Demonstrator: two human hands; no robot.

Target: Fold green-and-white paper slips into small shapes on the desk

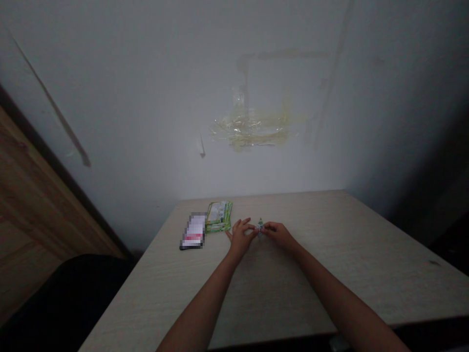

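Note:
My left hand (242, 234) and my right hand (277, 231) meet above the middle of the table, fingertips close together. Between them is a small white-and-green item (260, 226) with a pointed green top; its exact kind is too small to make out. The left thumb and a finger pinch it from the left, while other fingers of that hand spread outward. From the right, my right thumb and fingertips close on it. Just left of my left hand lies a pile of green-and-white printed packets (219, 216).
A phone-like flat object (193, 233) with a blurred-out face and dark edge lies beside the packets. The pale wooden table (330, 274) meets a grey wall (146, 98) bearing tape remnants (252, 132). Wooden panels (44, 195) and a dark rounded shape (73, 298) stand left.

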